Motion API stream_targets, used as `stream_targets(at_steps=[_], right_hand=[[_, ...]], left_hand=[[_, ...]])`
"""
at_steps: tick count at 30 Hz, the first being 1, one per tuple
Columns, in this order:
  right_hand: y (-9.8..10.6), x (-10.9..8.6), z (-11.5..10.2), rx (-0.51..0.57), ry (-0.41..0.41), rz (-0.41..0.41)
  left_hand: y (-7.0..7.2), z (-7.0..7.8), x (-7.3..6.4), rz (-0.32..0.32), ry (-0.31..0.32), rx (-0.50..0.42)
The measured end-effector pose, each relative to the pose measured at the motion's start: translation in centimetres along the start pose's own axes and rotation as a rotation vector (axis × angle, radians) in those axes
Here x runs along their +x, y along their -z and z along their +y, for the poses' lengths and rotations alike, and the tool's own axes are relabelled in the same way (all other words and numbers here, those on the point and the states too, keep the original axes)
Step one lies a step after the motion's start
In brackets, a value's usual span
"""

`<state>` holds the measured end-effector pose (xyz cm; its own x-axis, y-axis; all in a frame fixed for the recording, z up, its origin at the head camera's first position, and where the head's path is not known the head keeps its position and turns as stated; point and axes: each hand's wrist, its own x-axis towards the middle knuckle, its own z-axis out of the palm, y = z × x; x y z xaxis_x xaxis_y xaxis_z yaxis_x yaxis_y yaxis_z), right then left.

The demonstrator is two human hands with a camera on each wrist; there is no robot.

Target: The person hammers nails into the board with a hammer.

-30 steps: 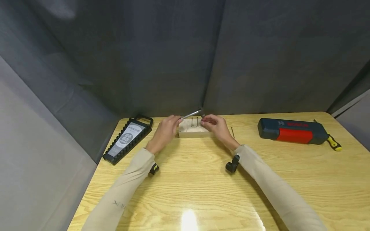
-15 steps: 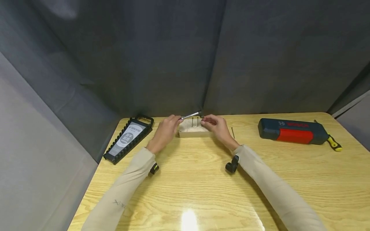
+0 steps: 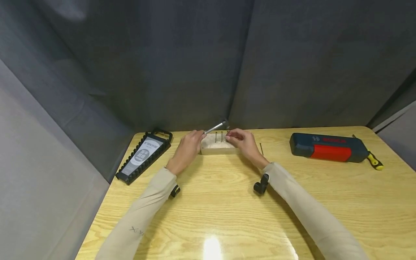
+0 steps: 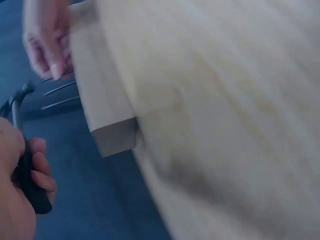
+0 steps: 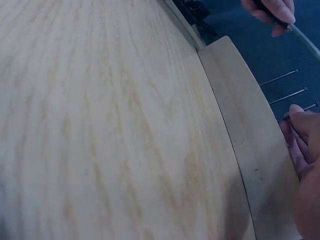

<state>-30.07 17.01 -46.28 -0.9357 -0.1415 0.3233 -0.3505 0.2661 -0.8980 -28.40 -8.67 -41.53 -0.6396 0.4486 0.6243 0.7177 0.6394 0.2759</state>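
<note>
In the left wrist view my left hand (image 4: 15,170) grips the black handle of a hammer (image 4: 31,185), its metal shaft leading to a dark head. The head view has the hammer (image 3: 214,127) slanting up to the right above a pale wooden block (image 3: 219,150). My right hand (image 3: 243,143) pinches a nail (image 5: 311,107) at the block's top, its head showing beyond the fingertips in the right wrist view. Two more nails stand upright in the block, a left one (image 3: 216,137) and a middle one (image 3: 222,136). My right fingers hide the pinched nail's lower part.
A loose nail (image 3: 261,149) lies right of the block. Further right are a dark blue and red Bosch case (image 3: 329,147) and a yellow-black handled tool (image 3: 375,161). A black wrench rack (image 3: 144,156) lies at left. Dark curtains (image 3: 195,65) hang behind the table.
The hammer's head dips slightly toward the pinched nail half a second ago, then is raised again now. My right hand stays at the same nail.
</note>
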Motion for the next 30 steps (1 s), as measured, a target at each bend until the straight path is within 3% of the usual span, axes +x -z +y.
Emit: stream_targets(at_steps=[2,8,14,16,18,22,24,26,30], right_hand=[[0.1,0.2,0.0,0.002,0.003,-0.007],[0.1,0.2,0.2,-0.029,0.031,0.016],[0.0,0.0,0.3,-0.038,0.039,0.029],[-0.1,-0.1,0.2,-0.038,0.044,0.030],[-0.1,-0.1,0.2,-0.034,0.043,0.029],[-0.1,-0.2,0.2,-0.032,0.047,0.015],[-0.1,-0.2,0.1,-0.027,0.042,0.013],[-0.1,-0.2,0.0,-0.021,0.043,0.015],[-0.1,-0.1,0.1,-0.005,0.052,0.024]], left_hand=[[0.1,0.0,0.0,-0.019,-0.008,0.027],[1.0,0.2,0.3,0.023,0.008,-0.010],[0.5,-0.2,0.0,-0.076,-0.001,0.050],[0.6,-0.2,0.1,-0.080,-0.011,0.065],[0.9,0.0,0.3,-0.032,-0.005,0.030],[1.9,0.5,1.1,0.171,0.044,-0.128],[2.0,0.7,1.3,0.234,0.057,-0.179],[1.8,0.7,1.2,0.190,0.060,-0.177],[1.0,0.4,0.4,-0.040,0.041,-0.065]])
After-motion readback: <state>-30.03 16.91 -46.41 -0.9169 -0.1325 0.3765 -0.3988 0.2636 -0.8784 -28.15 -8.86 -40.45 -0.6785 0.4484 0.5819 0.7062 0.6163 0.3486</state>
